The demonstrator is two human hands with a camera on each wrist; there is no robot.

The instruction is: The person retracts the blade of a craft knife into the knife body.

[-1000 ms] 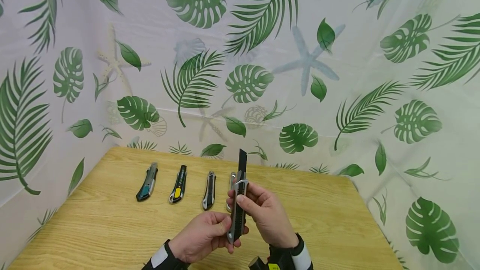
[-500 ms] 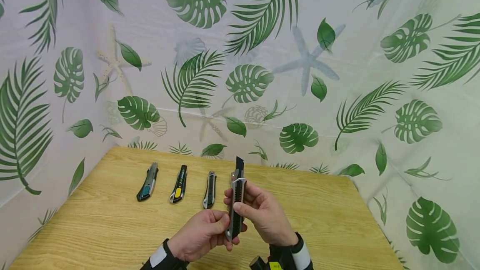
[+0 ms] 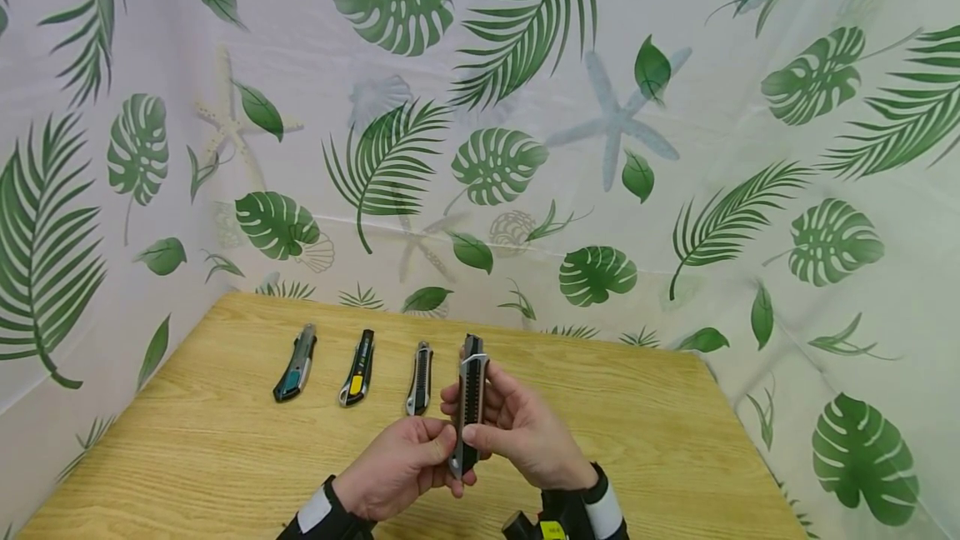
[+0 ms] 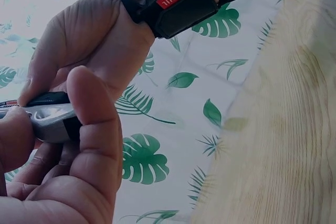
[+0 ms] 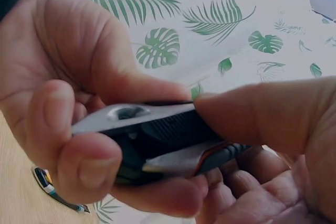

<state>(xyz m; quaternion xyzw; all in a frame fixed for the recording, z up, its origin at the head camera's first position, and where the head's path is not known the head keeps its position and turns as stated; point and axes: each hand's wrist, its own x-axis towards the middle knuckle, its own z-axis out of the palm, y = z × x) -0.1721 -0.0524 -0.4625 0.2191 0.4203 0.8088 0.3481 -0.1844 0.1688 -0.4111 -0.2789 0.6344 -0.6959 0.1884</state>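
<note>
- Head view: the knife (image 3: 469, 402) stands nearly upright between both hands, above the table (image 3: 637, 432), its long axis running from the person out toward the far wall. The left hand (image 3: 401, 467) grips the butt end from the left with fingers curled round it. The right hand (image 3: 525, 432) closes on the middle of the body from the right, thumb laid across the front. No blade shows past the tip. Both hands are equally near. Three more knives (image 3: 358, 379) lie in a row on the table beyond, well apart from the hands.
- Left wrist view: the left hand (image 4: 68, 150) pinches the knife's metal end (image 4: 50, 121) between thumb and curled fingers; the right hand (image 4: 84, 45) clasps it from the other side.
- Right wrist view: the knife (image 5: 157, 135) lies crosswise, the left hand (image 5: 63, 119) wrapped round one end. The thumb of the right hand (image 5: 273, 114) presses on its ribbed top.
</note>
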